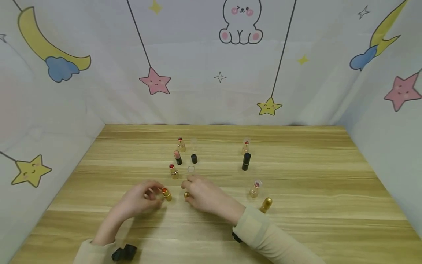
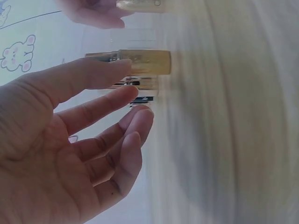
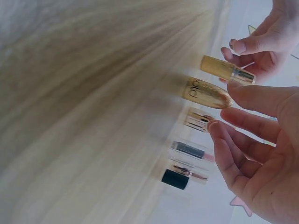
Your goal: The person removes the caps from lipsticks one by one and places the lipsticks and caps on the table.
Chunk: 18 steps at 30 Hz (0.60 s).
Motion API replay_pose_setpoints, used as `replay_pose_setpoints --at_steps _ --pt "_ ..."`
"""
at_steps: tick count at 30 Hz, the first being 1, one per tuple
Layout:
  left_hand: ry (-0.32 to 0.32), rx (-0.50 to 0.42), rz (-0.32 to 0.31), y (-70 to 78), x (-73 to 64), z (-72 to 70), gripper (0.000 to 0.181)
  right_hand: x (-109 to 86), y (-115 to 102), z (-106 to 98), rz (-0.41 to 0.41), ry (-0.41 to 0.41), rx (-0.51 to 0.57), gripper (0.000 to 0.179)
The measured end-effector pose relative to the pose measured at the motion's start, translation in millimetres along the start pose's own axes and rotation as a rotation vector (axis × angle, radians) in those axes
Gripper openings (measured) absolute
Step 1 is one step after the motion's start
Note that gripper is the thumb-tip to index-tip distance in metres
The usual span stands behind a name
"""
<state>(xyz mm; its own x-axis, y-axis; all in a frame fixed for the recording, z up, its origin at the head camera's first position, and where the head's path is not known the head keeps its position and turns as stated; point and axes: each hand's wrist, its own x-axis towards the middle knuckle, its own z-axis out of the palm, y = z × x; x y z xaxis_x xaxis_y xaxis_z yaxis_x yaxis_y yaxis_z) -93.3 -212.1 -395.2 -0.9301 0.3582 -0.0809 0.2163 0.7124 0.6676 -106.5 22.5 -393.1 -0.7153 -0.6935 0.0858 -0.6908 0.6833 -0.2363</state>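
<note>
My left hand [image 1: 140, 200] is beside an upright, uncapped gold lipstick [image 1: 166, 194] with an orange-red tip. Its fingers are loosely bent, with the thumb overlapping the tube in the left wrist view. My right hand [image 1: 206, 194] is over a rounded gold cap [image 3: 205, 93] that stands on the table to the right of that lipstick. Thumb and index fingertips are right at the cap's top, spread on either side of it. Behind the left hand stand a gold lipstick with a red tip [image 1: 173, 171], a black-based pink lipstick [image 1: 177, 157] and another red lipstick [image 1: 181, 145].
A clear cap [image 1: 191, 169] and a black-based clear cap [image 1: 194, 158] stand behind my right hand. Farther right are a black lipstick [image 1: 246, 161], clear-capped lipsticks [image 1: 255, 189] and a closed gold lipstick [image 1: 266, 205]. Patterned white curtain [image 1: 211, 99] surrounds the wooden table [image 1: 313, 176].
</note>
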Motion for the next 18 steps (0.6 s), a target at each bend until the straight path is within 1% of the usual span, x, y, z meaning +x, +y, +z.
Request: replay_pose_setpoints --at_steps 2,8,12,18 --pt "0.013 -0.001 0.002 3.0 -2.5 -3.1 0.035 -1.9 -0.7 -3.5 0.005 0.007 -0.011 0.026" --pt "0.07 0.019 -0.029 16.5 -8.0 -13.2 0.039 -8.4 -2.1 -16.2 0.014 0.039 -0.042 0.027" --pt "0.124 0.035 -0.031 27.0 -11.6 -18.7 0.038 -12.6 -2.3 -24.1 0.011 0.059 -0.07 0.028" --pt "0.213 0.077 -0.039 45.4 -13.5 -20.7 0.035 -21.6 -4.0 -39.6 0.048 0.062 -0.073 0.034"
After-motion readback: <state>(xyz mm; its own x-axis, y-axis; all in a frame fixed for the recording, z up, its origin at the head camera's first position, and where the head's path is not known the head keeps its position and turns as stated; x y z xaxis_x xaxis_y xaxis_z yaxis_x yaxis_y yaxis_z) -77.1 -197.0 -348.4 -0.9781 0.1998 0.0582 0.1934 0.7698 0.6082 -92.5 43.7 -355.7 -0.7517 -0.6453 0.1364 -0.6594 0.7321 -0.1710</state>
